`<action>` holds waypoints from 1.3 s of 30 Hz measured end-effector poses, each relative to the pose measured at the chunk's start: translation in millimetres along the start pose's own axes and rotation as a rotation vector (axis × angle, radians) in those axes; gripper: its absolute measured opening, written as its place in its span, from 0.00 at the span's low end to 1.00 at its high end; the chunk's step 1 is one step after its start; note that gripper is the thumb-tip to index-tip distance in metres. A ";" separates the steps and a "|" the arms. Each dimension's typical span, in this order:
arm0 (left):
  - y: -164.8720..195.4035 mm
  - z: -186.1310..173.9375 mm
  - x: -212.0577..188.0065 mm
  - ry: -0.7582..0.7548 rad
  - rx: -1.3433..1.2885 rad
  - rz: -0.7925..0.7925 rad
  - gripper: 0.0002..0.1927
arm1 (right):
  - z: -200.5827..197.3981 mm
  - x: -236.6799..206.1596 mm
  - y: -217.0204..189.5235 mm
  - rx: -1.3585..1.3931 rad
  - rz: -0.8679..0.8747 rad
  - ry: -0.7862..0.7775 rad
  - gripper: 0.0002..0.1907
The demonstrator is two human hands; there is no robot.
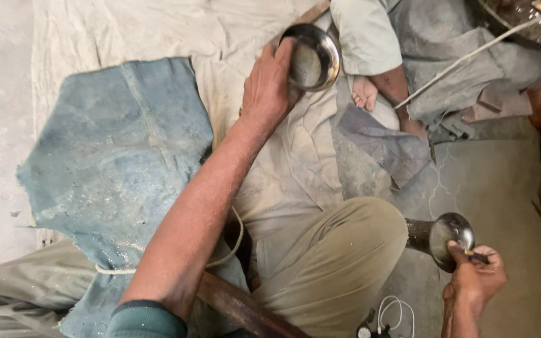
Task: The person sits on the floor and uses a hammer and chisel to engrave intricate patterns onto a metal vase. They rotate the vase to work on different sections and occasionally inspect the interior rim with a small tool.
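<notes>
My left hand (269, 84) reaches far forward and grips the rim of a shiny steel bowl (313, 57) that rests on a pale cloth (283, 175). At the lower right, my right hand (477, 278) holds a small dark tool with a yellowish tip against a rounded metal vessel (446, 236) that lies on its side beside my bent knee (339, 250). My fingers are closed around the tool.
A worn blue-grey denim cloth (114, 156) covers my left leg. Another person sits at the top right, their bare foot (365, 92) next to the bowl. A white cord (471, 56) runs across grey rags. A wooden stick (239, 307) and a white cable (396, 310) lie near me.
</notes>
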State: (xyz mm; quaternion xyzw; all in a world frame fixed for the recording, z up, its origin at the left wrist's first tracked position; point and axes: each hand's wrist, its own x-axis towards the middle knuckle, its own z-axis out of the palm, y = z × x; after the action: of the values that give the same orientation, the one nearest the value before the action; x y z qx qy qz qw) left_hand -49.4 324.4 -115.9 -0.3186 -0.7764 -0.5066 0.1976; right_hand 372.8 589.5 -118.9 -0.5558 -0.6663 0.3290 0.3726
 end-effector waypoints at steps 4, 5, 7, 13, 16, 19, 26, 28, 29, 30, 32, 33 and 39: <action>8.4 -21.7 1.5 -0.145 0.201 -0.100 0.29 | 27.0 3.0 -43.0 0.042 0.025 0.019 0.18; 8.9 -28.0 1.1 -0.150 0.242 -0.085 0.24 | 34.4 2.5 -51.3 0.115 0.031 0.013 0.18; 11.0 -37.3 0.7 -0.198 0.152 -0.148 0.18 | 43.5 12.0 -72.8 0.132 -0.348 -0.047 0.18; 17.8 -41.9 -3.9 -0.171 0.016 -0.034 0.10 | 49.9 27.5 -132.4 0.043 -0.751 -0.226 0.18; 19.9 -36.7 -5.4 -0.145 -0.099 -0.024 0.12 | 66.1 1.7 -147.6 0.216 -0.692 -0.276 0.19; 23.5 -21.8 -7.9 -0.152 -0.206 -0.013 0.14 | 76.9 -39.0 -155.3 0.357 -0.634 -0.375 0.17; 39.9 32.2 -8.2 -0.283 -0.448 0.061 0.15 | 79.4 -116.0 -166.7 0.364 -0.564 -0.600 0.15; 44.5 44.0 -10.2 -0.295 -0.395 0.092 0.13 | 84.7 -125.4 -162.1 0.476 -0.469 -0.627 0.16; 45.7 49.1 -9.4 -0.301 -0.367 0.117 0.12 | 90.0 -127.2 -158.2 0.539 -0.426 -0.633 0.17; 47.6 53.8 -10.3 -0.313 -0.365 0.104 0.13 | 95.3 -127.1 -153.5 0.568 -0.413 -0.635 0.17; 51.4 63.5 -10.1 -0.347 -0.374 0.084 0.14 | 109.1 -123.7 -142.2 0.621 -0.383 -0.621 0.16; 52.1 67.8 -7.9 -0.358 -0.372 0.056 0.15 | 118.3 -121.0 -136.0 0.545 -0.360 -0.647 0.16; 52.8 72.1 1.5 -0.465 -0.253 0.091 0.12 | 147.2 -117.7 -110.8 0.238 -0.148 -0.751 0.10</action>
State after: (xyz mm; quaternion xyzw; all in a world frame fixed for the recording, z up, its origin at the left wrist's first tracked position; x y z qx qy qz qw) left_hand -12.6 405.6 -109.5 -0.4831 -0.7162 -0.5036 -0.0049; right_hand 203.2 451.5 -114.3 -0.3004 -0.7515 0.5566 0.1875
